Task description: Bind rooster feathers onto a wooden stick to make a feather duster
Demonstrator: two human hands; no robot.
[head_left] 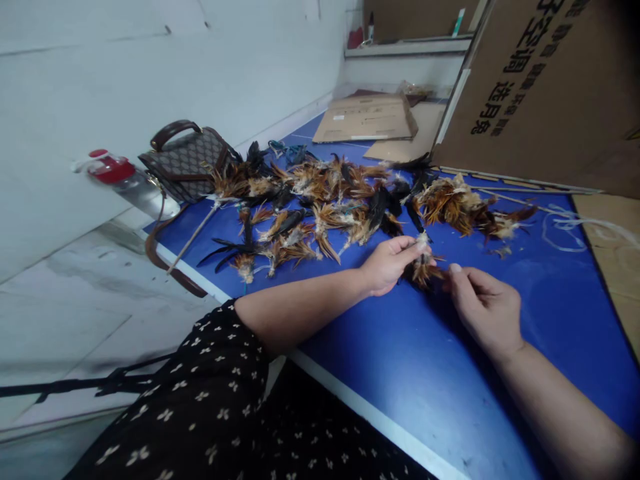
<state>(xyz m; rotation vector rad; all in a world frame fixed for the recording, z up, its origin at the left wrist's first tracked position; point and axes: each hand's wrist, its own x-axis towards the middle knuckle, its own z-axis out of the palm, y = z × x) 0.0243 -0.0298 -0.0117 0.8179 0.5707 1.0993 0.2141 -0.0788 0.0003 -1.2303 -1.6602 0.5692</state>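
My left hand (389, 265) pinches the pale, bound end of a small feather bunch (423, 275) above the blue table. Its brown and dark feathers point down and to the right. At the tips of those feathers, my right hand (484, 308) is closed, with thumb and forefinger pinched on a brown feather. Behind my left hand lie several more feather bunches (320, 183), brown, tan and black, in loose rows. Another pile of brown feathers (453, 203) rests just beyond my hands.
The blue table (390, 360) has a pale front edge. A patterned handbag (187, 160) and a red-capped bottle (130, 183) stand at the left by a thin stick (193, 239). Cardboard (367, 117) lies at the back; a large carton (555, 100) stands right, near white string (565, 227).
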